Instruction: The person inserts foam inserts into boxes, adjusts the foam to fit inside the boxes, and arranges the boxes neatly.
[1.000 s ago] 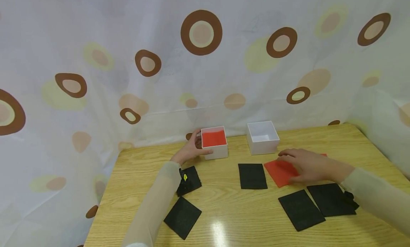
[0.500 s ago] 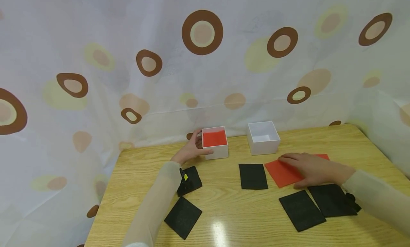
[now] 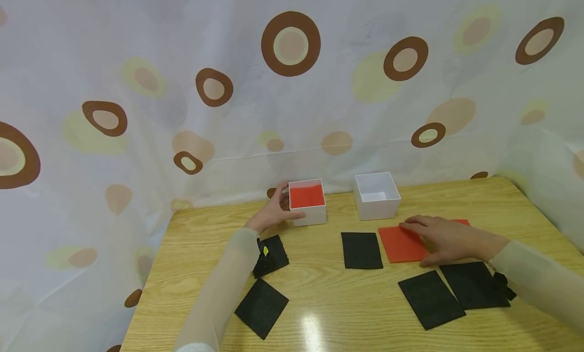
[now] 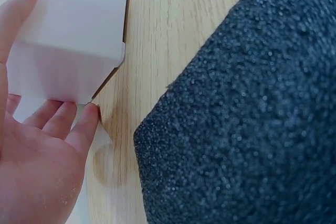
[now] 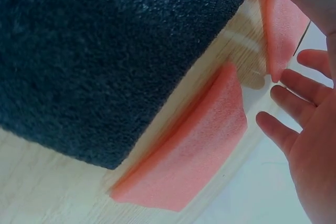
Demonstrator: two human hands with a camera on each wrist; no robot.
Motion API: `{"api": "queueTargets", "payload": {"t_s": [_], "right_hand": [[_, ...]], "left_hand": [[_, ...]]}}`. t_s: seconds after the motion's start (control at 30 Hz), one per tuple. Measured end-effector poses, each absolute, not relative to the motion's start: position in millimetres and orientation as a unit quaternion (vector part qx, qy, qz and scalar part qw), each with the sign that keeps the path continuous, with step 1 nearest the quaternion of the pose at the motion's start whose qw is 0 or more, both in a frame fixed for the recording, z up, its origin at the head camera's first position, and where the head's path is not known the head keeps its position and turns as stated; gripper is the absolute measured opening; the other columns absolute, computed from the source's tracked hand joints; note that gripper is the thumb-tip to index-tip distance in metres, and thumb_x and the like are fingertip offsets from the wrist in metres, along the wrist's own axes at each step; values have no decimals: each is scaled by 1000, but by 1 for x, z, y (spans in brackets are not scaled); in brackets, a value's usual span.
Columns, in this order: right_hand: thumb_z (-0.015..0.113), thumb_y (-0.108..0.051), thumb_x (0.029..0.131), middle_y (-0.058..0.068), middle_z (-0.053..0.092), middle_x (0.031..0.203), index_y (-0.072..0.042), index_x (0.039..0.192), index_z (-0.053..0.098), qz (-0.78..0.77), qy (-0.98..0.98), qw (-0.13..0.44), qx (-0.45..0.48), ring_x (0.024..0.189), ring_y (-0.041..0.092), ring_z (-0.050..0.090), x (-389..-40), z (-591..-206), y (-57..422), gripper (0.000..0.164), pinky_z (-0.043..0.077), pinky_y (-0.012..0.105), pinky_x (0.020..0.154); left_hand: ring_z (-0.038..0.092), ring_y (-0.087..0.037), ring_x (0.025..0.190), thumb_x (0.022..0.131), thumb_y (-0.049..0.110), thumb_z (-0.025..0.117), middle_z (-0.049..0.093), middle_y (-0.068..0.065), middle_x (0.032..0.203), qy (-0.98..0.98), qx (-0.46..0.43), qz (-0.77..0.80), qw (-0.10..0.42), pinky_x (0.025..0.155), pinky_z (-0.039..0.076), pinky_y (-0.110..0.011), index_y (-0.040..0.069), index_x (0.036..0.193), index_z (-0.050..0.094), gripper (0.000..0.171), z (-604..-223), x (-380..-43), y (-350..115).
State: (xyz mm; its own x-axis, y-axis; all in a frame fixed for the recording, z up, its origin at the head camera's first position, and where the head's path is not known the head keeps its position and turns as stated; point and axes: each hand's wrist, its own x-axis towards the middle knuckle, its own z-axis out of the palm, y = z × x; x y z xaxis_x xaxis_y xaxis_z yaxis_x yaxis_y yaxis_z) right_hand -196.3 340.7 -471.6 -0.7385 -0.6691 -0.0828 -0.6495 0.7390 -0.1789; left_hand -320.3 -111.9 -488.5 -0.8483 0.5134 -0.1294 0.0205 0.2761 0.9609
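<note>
My left hand (image 3: 275, 211) grips a small white box (image 3: 311, 218) at its left side, thumb along the front and fingers behind. Inside that box lies a red foam sheet (image 3: 307, 196). In the left wrist view, fingertips press the wall of the box (image 4: 68, 24). Over on the right, my right hand (image 3: 444, 237) is spread low above a red foam square (image 3: 401, 244), its fingertips right at that square. A second red foam piece (image 3: 463, 222) shows partly behind the hand. The right wrist view has one red piece (image 5: 286, 30) between thumb and fingers, another red piece (image 5: 184, 145) nearby.
An empty white box (image 3: 376, 210) stands at the back, right of the held one. Black foam squares lie on the wooden table (image 3: 319, 286): one in the middle (image 3: 362, 250), two at front right, two near the left forearm. A patterned curtain (image 3: 292, 113) hangs behind.
My right hand has come down onto the red foam square, and that square has turned so its front edge lies nearly straight. The left hand keeps its hold on the box.
</note>
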Motion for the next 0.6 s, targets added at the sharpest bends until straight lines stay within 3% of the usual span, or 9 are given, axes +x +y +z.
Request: {"api": "queueTargets", "payload": {"t_s": [0.37, 0.6], "right_hand": [[82, -57, 84, 13, 57, 136, -6, 148, 54, -86, 932, 87, -341, 113, 29, 64, -196, -469, 337, 86, 56, 52, 94], [84, -55, 83, 11, 54, 137, -8, 150, 52, -89, 935, 97, -328, 116, 26, 61, -197, -473, 337, 87, 56, 50, 96]], "left_hand": [[33, -29, 152, 91, 12, 82, 36, -11, 163, 775, 173, 572, 206, 120, 37, -46, 21, 166, 9, 104, -488, -320, -110], [34, -29, 152, 90, 11, 82, 36, -11, 163, 771, 174, 576, 209, 120, 36, -45, 20, 166, 9, 106, -488, -320, -111]]}}
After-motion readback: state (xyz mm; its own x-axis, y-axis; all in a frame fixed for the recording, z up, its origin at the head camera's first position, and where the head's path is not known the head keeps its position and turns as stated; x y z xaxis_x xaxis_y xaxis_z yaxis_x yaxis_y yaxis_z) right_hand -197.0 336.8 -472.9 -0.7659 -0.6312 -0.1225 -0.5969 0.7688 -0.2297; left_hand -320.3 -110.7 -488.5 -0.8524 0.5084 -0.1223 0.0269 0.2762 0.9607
